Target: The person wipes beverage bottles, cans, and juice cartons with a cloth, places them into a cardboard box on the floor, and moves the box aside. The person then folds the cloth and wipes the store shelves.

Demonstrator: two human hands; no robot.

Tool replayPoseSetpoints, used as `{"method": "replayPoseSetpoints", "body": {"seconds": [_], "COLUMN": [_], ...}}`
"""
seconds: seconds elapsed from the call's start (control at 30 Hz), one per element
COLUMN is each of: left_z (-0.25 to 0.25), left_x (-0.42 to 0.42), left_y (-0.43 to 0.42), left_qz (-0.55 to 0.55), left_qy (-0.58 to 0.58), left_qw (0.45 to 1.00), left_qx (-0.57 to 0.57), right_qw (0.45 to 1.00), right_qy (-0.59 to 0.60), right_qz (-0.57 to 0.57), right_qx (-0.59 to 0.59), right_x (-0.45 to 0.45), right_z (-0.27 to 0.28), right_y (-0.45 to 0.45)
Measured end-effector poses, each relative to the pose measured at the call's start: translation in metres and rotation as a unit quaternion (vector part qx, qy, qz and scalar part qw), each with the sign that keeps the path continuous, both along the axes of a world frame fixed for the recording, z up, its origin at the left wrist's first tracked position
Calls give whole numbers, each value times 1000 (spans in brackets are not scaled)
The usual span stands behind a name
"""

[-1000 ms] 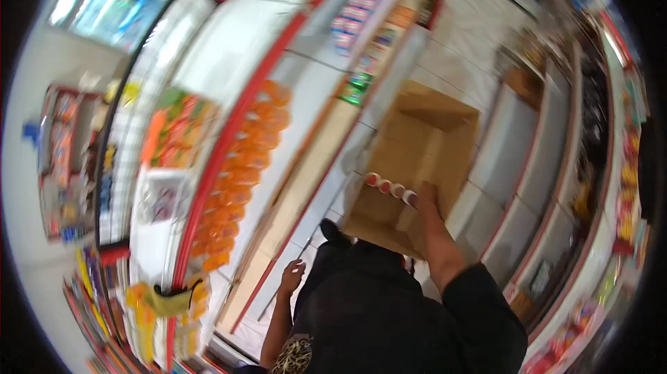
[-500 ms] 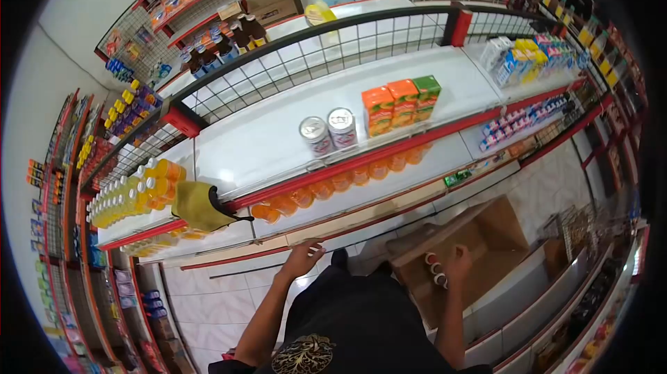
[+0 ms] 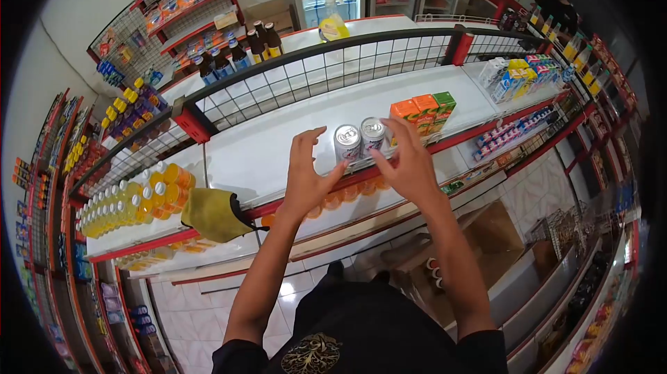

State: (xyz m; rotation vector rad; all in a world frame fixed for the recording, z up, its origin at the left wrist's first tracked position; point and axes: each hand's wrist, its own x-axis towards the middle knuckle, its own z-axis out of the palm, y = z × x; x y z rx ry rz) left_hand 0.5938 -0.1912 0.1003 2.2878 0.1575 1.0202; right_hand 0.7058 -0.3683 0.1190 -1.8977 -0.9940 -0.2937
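Note:
Two silver drink cans stand side by side near the front edge of the white shelf (image 3: 267,155). My left hand (image 3: 306,176) is at the left of the nearer-left can (image 3: 347,143), thumb and fingers spread in a curve. On the other side, my right hand (image 3: 410,169) curves around the right can (image 3: 373,132), its fingers apart; whether a fingertip touches the can I cannot tell. Orange and green juice cartons (image 3: 425,111) stand just behind my right hand, which covers part of them.
Yellow and orange juice bottles (image 3: 149,197) fill the shelf's left end, with an olive cloth (image 3: 217,214) over its edge. A wire-mesh rail (image 3: 319,65) runs along the back. Below right, an open cardboard box (image 3: 486,235) holds several cans. A person (image 3: 556,6) is far off.
My left hand has risen from below the shelf edge to the cans. My right hand has left the cardboard box and come up to the right can. The view has shifted slightly.

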Motion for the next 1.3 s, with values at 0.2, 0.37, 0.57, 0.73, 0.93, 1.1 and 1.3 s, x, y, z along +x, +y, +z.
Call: {"method": "replayPoseSetpoints", "body": {"seconds": [0.2,0.37,0.57,0.73,0.93,1.1,1.3], "left_z": [-17,-13,-10,16,3,-81,-194], "left_x": [27,38,31,9,-17,-28,-54], "left_y": [10,11,1,-16,-60,-123,-192], "left_qz": [-82,-121,-97,-117,-186,-315,-332], "left_qy": [119,241,145,36,54,185,286], "left_qw": [984,949,971,980,971,895,790], "left_qx": [-107,-163,-161,-158,-140,-255,-429], "right_qw": [994,998,998,982,967,962,933], "right_qy": [20,-14,66,154,223,267,316], "right_qz": [5,7,4,12,-7,-32,-170], "right_qx": [-108,-60,11,105,120,48,29], "right_x": [9,16,7,-24,-64,-73,-65], "right_z": [-15,-26,-21,6,9,-54,-184], "right_y": [25,34,34,12,-62,-151,-258]}}
